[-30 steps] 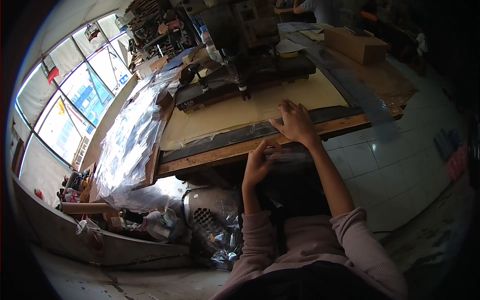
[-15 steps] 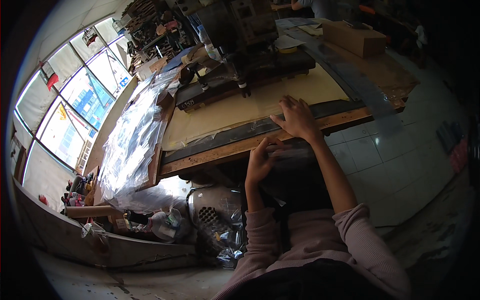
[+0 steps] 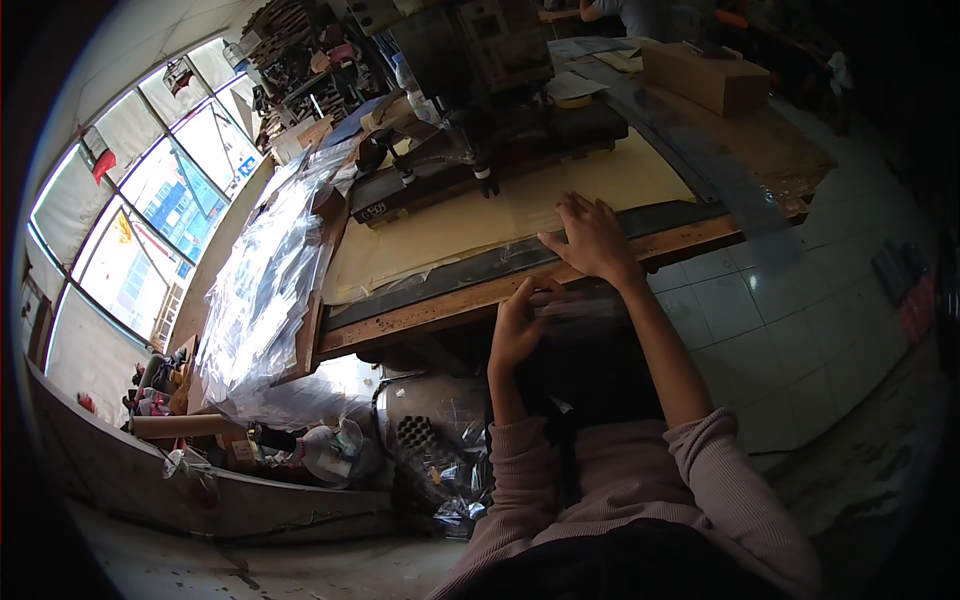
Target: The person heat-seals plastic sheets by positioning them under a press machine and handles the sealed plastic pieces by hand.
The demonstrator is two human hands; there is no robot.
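Clad in a ribbed, dusty-pink knit jumper, cuffs pushed up the forearms; left hand [image 3: 517, 325] and right hand [image 3: 593, 240] bare, no gloves.

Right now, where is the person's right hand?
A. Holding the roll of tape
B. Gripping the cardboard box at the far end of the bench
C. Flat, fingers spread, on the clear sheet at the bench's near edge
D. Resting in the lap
C: the right hand lies palm down with fingers spread on the clear plastic sheet at the near edge of the wooden bench, far from the cardboard box.
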